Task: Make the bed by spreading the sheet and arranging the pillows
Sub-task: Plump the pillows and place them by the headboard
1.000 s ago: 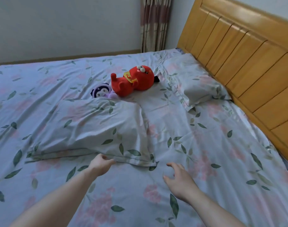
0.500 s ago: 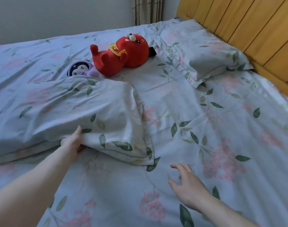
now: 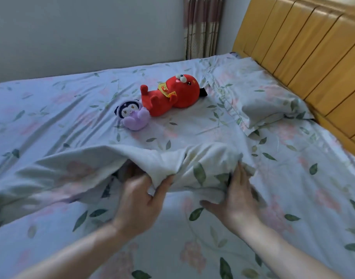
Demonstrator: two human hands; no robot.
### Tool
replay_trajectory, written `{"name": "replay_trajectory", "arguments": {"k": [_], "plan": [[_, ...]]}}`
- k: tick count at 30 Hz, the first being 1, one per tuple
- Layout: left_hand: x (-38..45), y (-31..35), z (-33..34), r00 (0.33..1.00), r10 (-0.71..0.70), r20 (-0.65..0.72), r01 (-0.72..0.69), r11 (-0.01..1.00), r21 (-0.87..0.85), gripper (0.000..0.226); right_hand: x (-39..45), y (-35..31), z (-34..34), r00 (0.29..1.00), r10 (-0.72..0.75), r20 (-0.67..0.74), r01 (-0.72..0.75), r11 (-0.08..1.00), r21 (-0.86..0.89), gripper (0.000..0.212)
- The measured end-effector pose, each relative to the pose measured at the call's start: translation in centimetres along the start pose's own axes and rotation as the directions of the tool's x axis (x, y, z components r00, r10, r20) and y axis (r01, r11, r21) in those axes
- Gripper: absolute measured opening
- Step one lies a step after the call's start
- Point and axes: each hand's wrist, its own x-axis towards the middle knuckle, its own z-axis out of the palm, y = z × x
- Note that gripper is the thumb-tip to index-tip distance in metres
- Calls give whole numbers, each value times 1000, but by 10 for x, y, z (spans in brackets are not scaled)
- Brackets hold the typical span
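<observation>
Left hand [image 3: 139, 200] grips the near edge of the loose pillow [image 3: 104, 168], thumb on top of the fabric, fingers tucked under and mostly hidden. Right hand [image 3: 236, 198] is at the pillow's right corner, fingers laid up along the bunched fabric, thumb out to the left below the edge; looks like a clasp on the corner, though how far the fingers wrap is hard to tell. Pillow's near edge is lifted off the sheet [image 3: 172, 248]; its left part sags down and blurs toward the frame's left edge. Sheet under and in front of the hands lies flat with mild creases, bare from the pillow down to the frame bottom. Beyond the pillow, a strip of bare sheet, then two toys touching each other: purple plush [image 3: 132, 115] on the left, red plush [image 3: 172, 97] on the right, both on their backs. Second pillow [image 3: 253, 95] lies flat just right of the red plush, its long side along the headboard [image 3: 313, 57]. Bare sheet runs along the headboard from that pillow toward the right frame edge. Far side of the bed meets the wall [image 3: 82, 27]; curtain [image 3: 202, 27] hangs in the corner between wall and headboard.
</observation>
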Motion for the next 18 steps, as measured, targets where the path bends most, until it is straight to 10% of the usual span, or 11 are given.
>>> {"name": "replay_trajectory", "arguments": {"k": [3, 6, 12, 15, 18], "plan": [[-55, 32, 20, 982, -169, 83, 180, 972, -151, 22, -24, 20, -19, 973, 62, -222, -55, 998, 38, 71], [-107, 34, 29, 869, -429, 245, 456, 887, -65, 37, -68, 62, -24, 993, 115, -17, -116, 987, -109, 38], [-190, 46, 17, 307, -479, 823, 567, 786, 246, 19, -139, 141, -29, 715, 485, 504, -71, 768, -637, 11], [-209, 22, 16, 384, -619, 685, 506, 762, 406, 23, -152, 150, -32, 650, 504, 569, 12, 741, -671, 33], [-212, -14, 5, 562, -679, 472, 448, 730, 517, 59, -144, 122, -14, 792, 279, 544, 84, 832, -549, 50]]}}
